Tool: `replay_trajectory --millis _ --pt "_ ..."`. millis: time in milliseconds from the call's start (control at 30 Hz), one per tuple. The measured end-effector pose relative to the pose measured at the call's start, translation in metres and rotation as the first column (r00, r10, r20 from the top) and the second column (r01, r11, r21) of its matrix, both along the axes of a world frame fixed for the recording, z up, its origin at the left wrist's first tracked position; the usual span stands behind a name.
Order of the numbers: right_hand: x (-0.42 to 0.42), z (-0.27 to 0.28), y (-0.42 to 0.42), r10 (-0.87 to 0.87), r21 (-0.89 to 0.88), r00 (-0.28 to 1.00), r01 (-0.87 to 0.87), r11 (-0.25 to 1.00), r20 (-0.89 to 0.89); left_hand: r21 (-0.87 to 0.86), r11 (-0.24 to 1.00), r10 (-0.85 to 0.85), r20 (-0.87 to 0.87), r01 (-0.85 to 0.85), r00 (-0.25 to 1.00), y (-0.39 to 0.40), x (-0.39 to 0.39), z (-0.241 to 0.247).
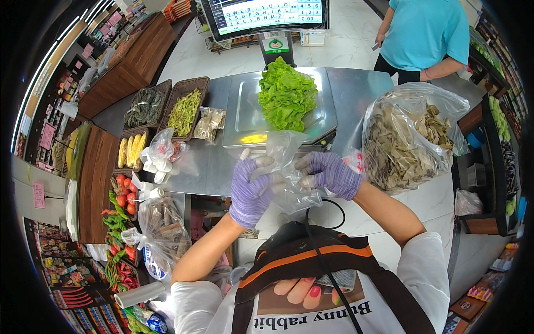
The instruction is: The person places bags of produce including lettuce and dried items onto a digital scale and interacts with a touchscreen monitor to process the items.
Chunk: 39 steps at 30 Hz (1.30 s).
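Note:
A clear plastic bag (294,194) hangs crumpled between my two hands, in front of the scale. My left hand (251,190), in a purple knitted glove with pale fingertips, has its thumb and forefinger at the bag's left side, its other fingers spread away. From the right, my gloved right hand (336,174) pinches the film between bent fingers. Just beyond the bag, a head of green leaf lettuce (288,96) rests on the steel weighing plate (246,104). The bag's upper end overlaps the near edge of the scale.
On the right stands a large clear bag of dried leaves (406,150). Wicker baskets (204,85), corn cobs (134,150), tomatoes (130,196) and a tied bag (160,234) line the left. A touchscreen (267,16) rises behind the scale; a person in turquoise (425,33) stands beyond the counter.

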State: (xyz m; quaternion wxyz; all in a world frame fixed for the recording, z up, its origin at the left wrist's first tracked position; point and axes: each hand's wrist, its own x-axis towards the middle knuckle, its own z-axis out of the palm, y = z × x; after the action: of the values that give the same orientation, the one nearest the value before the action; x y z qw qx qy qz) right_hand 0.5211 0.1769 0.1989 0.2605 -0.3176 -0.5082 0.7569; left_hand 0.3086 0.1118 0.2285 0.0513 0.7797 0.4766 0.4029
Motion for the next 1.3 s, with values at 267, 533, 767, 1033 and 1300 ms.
replay_trajectory --millis 267,533,767,1033,1300 --pt "-0.007 -0.013 -0.002 0.159 0.058 0.987 -0.158 0.986 -0.005 0.131 0.986 -0.065 -0.258 0.101 0.964 0.013 0.005 0.009" --pt "-0.011 -0.013 0.001 0.181 -0.059 0.981 -0.185 0.981 -0.065 0.075 0.985 -0.147 -0.133 0.157 0.980 0.016 0.002 0.006" --pt "-0.023 -0.029 0.001 0.207 0.243 0.977 -0.212 0.946 0.048 0.036 0.974 -0.215 -0.186 0.225 0.959 0.028 0.014 0.012" --pt "0.010 -0.014 0.005 -0.235 -0.178 0.971 0.224 0.958 -0.042 0.098 0.976 -0.184 -0.103 0.194 0.977 0.020 -0.017 0.004" --pt "0.041 -0.032 0.045 -0.600 -0.156 0.780 0.625 0.765 0.180 -0.088 0.943 -0.328 -0.064 0.322 0.942 -0.011 -0.038 0.039"
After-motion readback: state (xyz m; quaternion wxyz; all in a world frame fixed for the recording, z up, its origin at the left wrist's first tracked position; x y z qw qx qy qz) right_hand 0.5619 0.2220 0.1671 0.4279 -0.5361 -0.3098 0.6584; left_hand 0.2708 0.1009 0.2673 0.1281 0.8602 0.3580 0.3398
